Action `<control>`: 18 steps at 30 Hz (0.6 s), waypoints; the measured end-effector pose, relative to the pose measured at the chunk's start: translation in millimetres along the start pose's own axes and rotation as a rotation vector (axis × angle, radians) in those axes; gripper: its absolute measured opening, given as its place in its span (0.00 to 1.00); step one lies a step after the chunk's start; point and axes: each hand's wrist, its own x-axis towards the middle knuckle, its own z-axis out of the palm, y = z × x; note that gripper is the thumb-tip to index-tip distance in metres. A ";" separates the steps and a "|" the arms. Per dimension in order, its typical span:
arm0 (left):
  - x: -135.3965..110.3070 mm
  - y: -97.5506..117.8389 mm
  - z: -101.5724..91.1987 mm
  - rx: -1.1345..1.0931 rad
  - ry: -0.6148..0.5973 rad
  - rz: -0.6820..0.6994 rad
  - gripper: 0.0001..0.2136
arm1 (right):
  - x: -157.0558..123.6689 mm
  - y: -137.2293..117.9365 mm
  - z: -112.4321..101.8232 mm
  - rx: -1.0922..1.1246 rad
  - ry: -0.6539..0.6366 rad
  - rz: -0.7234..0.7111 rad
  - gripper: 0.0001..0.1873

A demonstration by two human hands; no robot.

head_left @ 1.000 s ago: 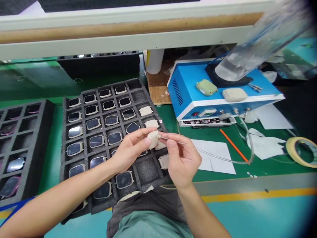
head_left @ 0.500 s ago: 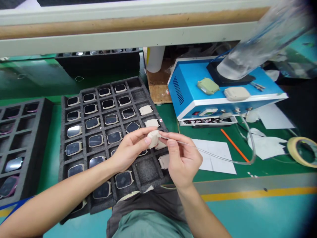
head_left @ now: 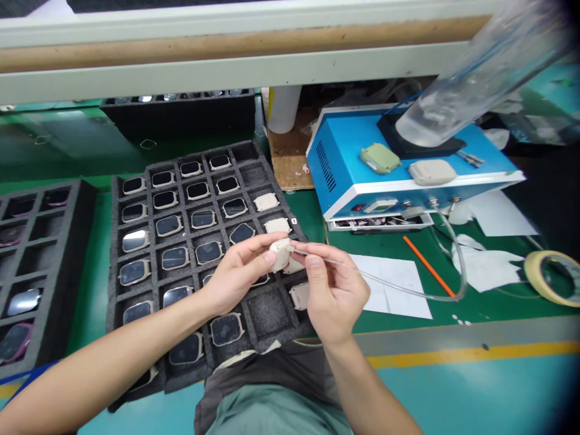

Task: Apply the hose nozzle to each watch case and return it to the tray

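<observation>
Between the thumb and fingers of my left hand (head_left: 240,269) is a beige watch case (head_left: 281,254), held on edge above the foam tray. My right hand (head_left: 338,290) pinches the end of a thin clear tube (head_left: 399,287), whose tip meets the right side of the case. From there the tube loops right and up to the front of a blue machine (head_left: 348,145). Under my hands, the dark grey foam tray (head_left: 272,311) holds several watches with dark screens and a column of beige cases face down. My fingers hide the tube's exact contact point.
A second foam tray (head_left: 79,241) stands at the left. A green case (head_left: 380,158) and a beige case (head_left: 432,173) lie on the machine, beside a tilted clear cylinder (head_left: 435,115). White paper (head_left: 399,287), an orange stick (head_left: 428,266) and a tape roll (head_left: 537,278) lie at the right.
Hardly anything differs. Both hands keep their hold on the watch case and the tube, and the view has shifted very slightly.
</observation>
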 end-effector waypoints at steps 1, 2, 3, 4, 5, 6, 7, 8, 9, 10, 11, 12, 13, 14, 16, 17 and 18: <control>-0.1 -0.1 0.0 0.004 0.003 0.000 0.16 | 0.1 0.0 0.0 -0.003 0.000 0.001 0.06; -0.2 -0.1 0.0 0.006 0.003 -0.001 0.17 | 0.1 0.0 -0.1 -0.007 -0.001 0.002 0.06; -0.3 -0.2 -0.1 0.007 0.003 -0.001 0.17 | 0.1 0.1 -0.1 -0.013 -0.001 0.002 0.06; -0.3 -0.3 -0.2 0.009 0.003 -0.002 0.17 | 0.0 0.2 -0.1 -0.019 -0.002 0.002 0.06; -0.4 -0.3 -0.3 0.011 0.004 -0.002 0.18 | -0.1 0.4 -0.1 -0.025 -0.003 0.001 0.06; -0.5 -0.3 -0.4 0.014 0.006 -0.004 0.18 | -0.2 0.5 -0.2 -0.030 -0.005 0.000 0.06; -0.6 -0.2 -0.5 0.019 0.008 -0.005 0.18 | -0.3 0.7 -0.2 -0.032 -0.006 -0.003 0.06; -0.6 -0.1 -0.5 0.022 0.010 -0.005 0.18 | -0.4 0.7 -0.2 -0.030 -0.008 -0.005 0.06; -0.7 0.0 -0.5 0.024 0.012 -0.004 0.18 | -0.5 0.8 -0.2 -0.024 -0.009 -0.006 0.06; -0.7 0.1 -0.4 0.023 0.012 -0.003 0.18 | -0.5 0.7 -0.2 -0.015 -0.008 -0.005 0.06; -0.7 0.1 -0.3 0.019 0.009 -0.002 0.18 | -0.5 0.7 -0.1 -0.005 -0.008 -0.005 0.07; -0.7 0.1 -0.1 0.014 0.005 -0.001 0.18 | -0.4 0.6 -0.1 0.005 -0.006 -0.004 0.07; -0.6 0.1 0.0 0.009 0.003 0.000 0.17 | -0.4 0.5 0.0 0.012 -0.004 -0.006 0.07; -0.6 0.1 0.2 0.005 0.001 0.001 0.17 | -0.2 0.5 0.1 0.016 -0.003 -0.006 0.07; -0.5 0.2 0.5 -0.003 -0.004 0.003 0.16 | 0.0 0.4 0.3 0.016 -0.002 -0.008 0.07; -0.5 0.3 0.6 -0.009 -0.007 0.003 0.16 | 0.1 0.4 0.4 0.014 -0.002 -0.008 0.06; -0.5 0.4 0.8 -0.013 -0.008 0.003 0.16 | 0.2 0.4 0.5 0.011 -0.002 -0.007 0.06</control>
